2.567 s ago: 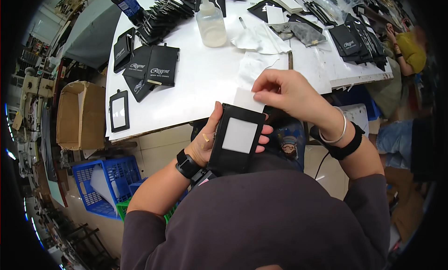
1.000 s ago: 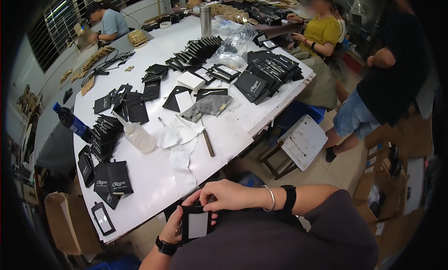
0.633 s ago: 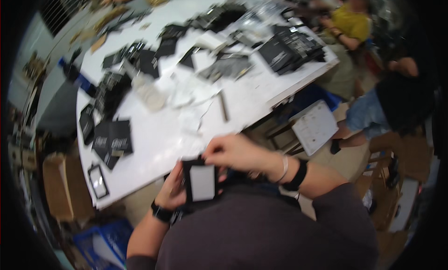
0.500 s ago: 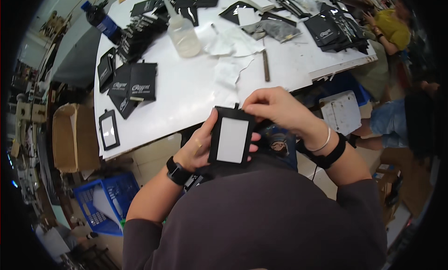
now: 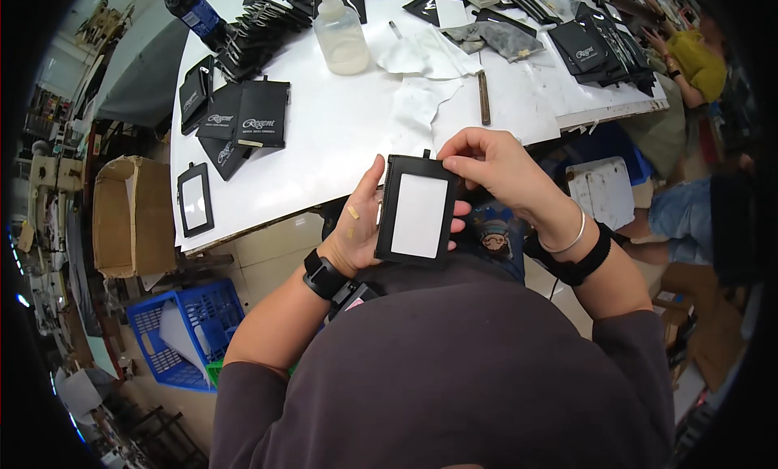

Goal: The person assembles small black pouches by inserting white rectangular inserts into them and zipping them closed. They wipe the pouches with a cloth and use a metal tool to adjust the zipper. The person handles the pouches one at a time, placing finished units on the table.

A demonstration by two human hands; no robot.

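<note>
A black badge holder (image 5: 417, 216) with a white window on its face and a small tab on its top edge is held upright before my body. My left hand (image 5: 355, 224) supports it from behind, with fingertips showing past its right edge and the thumb raised along the left edge. At the top right corner, the thumb and forefinger of my right hand (image 5: 496, 165) pinch the holder. A similar holder (image 5: 194, 200) lies at the table's left corner. Beyond it several black printed cases (image 5: 263, 117) lie overlapping.
On the white table (image 5: 332, 137) stand a squeeze bottle (image 5: 340, 40) and a dark blue bottle (image 5: 194, 17). White cloth scraps (image 5: 425, 56) and a thin tool (image 5: 484, 96) lie farther in. A cardboard box (image 5: 134, 218) and blue crate (image 5: 185, 335) are left. Another person (image 5: 697, 64) sits at far right.
My right hand's thumb and forefinger remain at the holder's top right corner. My left thumb has moved off the holder's face and stands up beside it. The view has shifted slightly.
</note>
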